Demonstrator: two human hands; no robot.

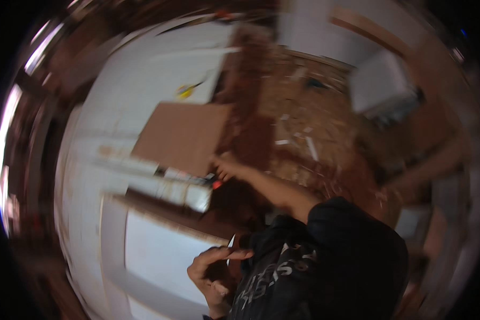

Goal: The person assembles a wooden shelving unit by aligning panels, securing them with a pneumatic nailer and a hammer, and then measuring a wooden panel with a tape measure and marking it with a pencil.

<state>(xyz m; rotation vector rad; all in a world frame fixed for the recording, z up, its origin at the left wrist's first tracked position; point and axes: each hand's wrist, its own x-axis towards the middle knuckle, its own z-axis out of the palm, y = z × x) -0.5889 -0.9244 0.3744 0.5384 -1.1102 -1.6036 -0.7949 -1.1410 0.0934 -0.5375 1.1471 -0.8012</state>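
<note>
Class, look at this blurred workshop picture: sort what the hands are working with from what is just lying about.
In hand:
- right hand reaching to the edge of the brown board
- left hand raised near the chest, by the white panel

Lying about:
- yellow tool on the white sheet
- wood scraps on the floor
- white box

A: Board (pixel 182 136)?
B: Brown, matt, looks like cardboard or fibreboard; blur hides the grain.
A: Panels (pixel 160 250)?
B: White, smooth, faint sheen, raw brown edges like laminated chipboard.
A: Floor (pixel 309 122)?
B: Rough, reddish-brown, littered with pale chips and scraps.
A: Sleeve (pixel 352 250)?
B: Black cloth, matt, with a white print on the chest.
</note>
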